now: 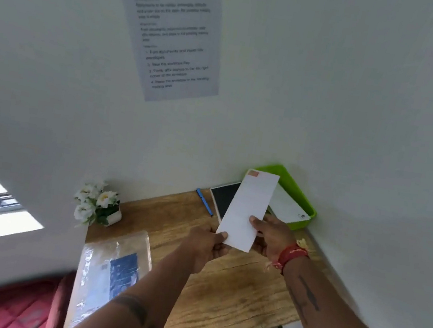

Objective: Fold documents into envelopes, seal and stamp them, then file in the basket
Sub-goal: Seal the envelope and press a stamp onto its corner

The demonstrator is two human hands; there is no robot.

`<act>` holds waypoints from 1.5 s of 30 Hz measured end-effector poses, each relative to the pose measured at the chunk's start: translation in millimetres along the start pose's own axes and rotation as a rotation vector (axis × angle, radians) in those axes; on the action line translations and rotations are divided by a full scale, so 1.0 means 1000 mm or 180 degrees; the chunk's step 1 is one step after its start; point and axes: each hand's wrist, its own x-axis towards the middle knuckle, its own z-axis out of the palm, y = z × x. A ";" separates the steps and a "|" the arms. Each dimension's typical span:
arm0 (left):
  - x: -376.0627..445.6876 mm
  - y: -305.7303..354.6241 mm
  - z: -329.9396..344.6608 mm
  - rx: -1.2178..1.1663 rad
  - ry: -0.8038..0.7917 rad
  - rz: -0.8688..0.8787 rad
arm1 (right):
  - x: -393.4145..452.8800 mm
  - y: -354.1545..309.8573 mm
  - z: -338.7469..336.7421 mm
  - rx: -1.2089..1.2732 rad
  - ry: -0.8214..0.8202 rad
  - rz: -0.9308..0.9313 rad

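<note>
Flowers stood far left on the desk, with a plastic sleeve nearer. The left hand pinched the envelope at its near corner; the right hand pinched its right edge, thumb on top. It hung above the desk, long axis running away toward the basket, stamped end farthest. Filing looked to be the step in hand; next it probably needed lowering onto the envelope already inside.
</note>
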 end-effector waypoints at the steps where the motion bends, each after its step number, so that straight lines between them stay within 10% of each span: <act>1: 0.001 0.000 0.013 -0.0074 -0.0024 0.0039 | -0.002 0.004 -0.004 -0.0006 0.0003 0.0003; 17: 0.054 0.002 0.208 -0.0054 -0.0052 -0.0148 | 0.085 -0.056 -0.159 -0.0836 0.0728 0.0088; 45: 0.124 0.002 0.191 0.2225 0.0429 0.0387 | 0.127 -0.021 -0.115 -0.0425 0.1485 -0.0132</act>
